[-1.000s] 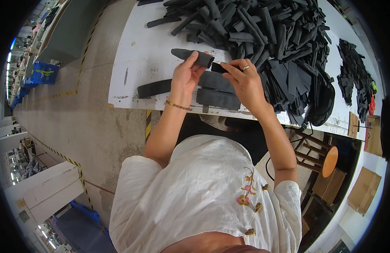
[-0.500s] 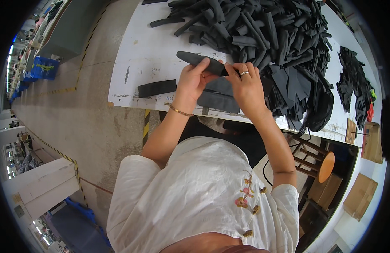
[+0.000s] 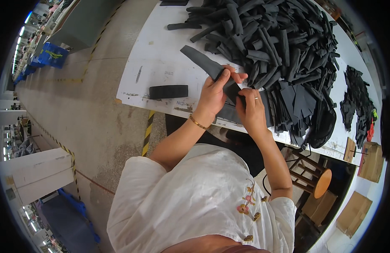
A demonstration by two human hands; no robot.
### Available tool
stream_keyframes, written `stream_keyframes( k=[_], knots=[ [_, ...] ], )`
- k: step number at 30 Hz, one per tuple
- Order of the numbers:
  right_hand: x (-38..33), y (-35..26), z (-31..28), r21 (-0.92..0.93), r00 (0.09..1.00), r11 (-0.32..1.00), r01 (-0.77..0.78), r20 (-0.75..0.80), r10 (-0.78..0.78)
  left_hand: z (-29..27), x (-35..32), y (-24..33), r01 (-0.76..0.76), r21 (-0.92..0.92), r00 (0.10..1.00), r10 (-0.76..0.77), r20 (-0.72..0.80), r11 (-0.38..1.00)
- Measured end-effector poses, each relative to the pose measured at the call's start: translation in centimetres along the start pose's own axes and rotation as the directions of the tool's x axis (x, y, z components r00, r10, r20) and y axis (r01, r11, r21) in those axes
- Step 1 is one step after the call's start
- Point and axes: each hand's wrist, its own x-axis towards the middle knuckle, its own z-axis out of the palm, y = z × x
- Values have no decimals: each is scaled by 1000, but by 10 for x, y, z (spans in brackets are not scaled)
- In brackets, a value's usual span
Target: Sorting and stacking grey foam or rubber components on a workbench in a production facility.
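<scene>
Between my two hands, over the near edge of the white table (image 3: 138, 90), stretches a long dark grey fabric strip (image 3: 202, 60). My left hand (image 3: 217, 90) pinches its middle between thumb and fingers, and the far end sticks out up to the left. Lower down, my right hand (image 3: 251, 107) grips the near end with curled fingers. A short stack of black strips (image 3: 168, 92) lies on the table left of my hands. Flat dark pieces (image 3: 228, 112) lie below my hands, partly covered by them.
A big heap of dark rolled fabric pieces (image 3: 262, 42) covers the table's far side. Flat dark strips (image 3: 294, 101) fan out to the right, beside a black bag (image 3: 323, 122). A wooden stool (image 3: 322, 184) stands under the table's right side. Farther right lies another dark pile (image 3: 357, 101).
The strip has swung from nearly level to a steep slant, and looks flatter and longer. My right hand has moved down with its near end. The whole view has shifted slightly.
</scene>
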Motion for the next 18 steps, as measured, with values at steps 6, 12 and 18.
stream_keyframes(
  k=[6, 12, 18],
  knots=[
    [-5, 1, -14, -63, 997, 998, 4, 73, 0, -4, 8, 2, -11, -132, 994, -4, -111, 991],
    [2, 11, 0, 79, 990, 994, 69, 118, -78, 0, -2, -10, 30, -138, 997, -39, -60, 990],
    [20, -2, 3, 118, 986, 988, 97, 122, -111, 5, 0, 8, 36, -98, 992, -47, -117, 995]
  ],
)
